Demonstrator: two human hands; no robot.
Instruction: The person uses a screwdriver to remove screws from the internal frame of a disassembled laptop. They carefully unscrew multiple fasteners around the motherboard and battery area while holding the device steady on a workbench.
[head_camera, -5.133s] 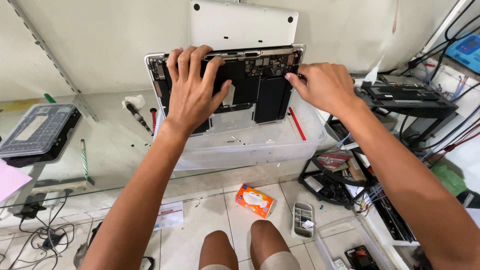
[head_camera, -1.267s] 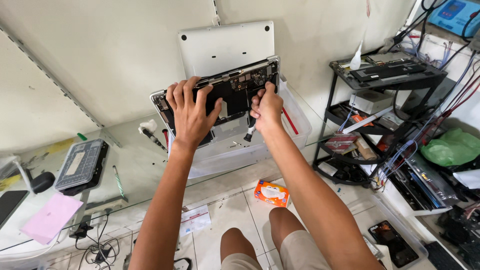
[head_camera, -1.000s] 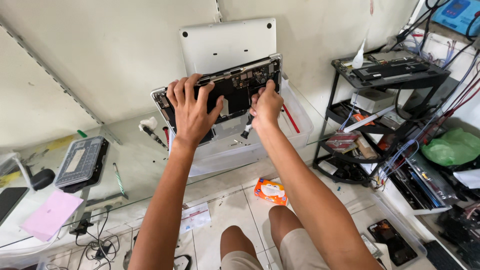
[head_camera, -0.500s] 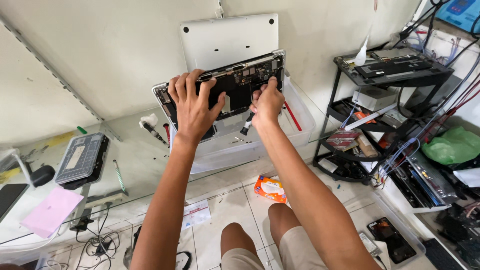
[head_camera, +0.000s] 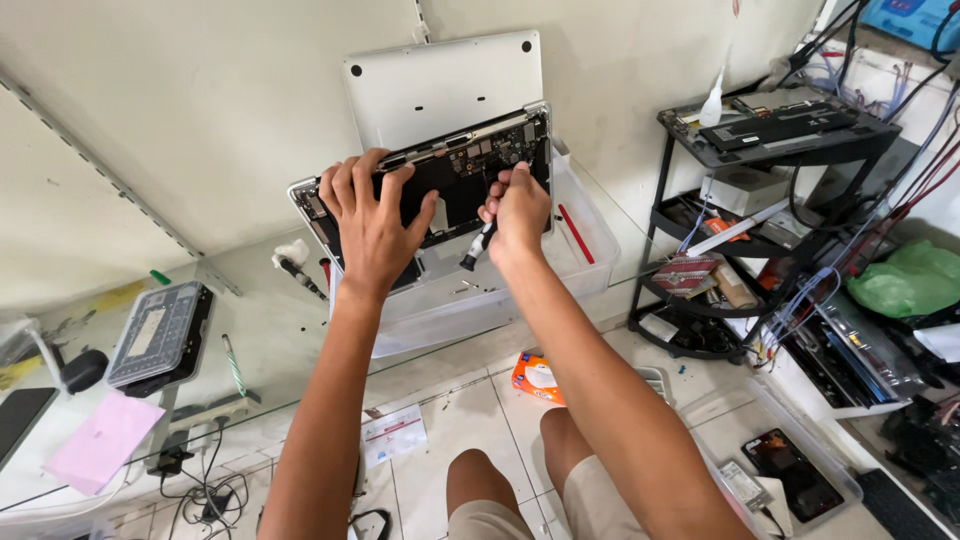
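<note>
Working on an opened silver laptop at frame centre.
Left hand is lying spread flat on it; right hand is pinching a black-handled screwdriver in a closed grip.

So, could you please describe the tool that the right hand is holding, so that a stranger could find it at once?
Start at the opened laptop lying on the clear plastic bin on the glass table. The right hand is at the laptop's right half, and from its fist a short screwdriver sticks out towards the person. It has a dark handle with a pale band, unlike the red tool lying in the bin.
</note>
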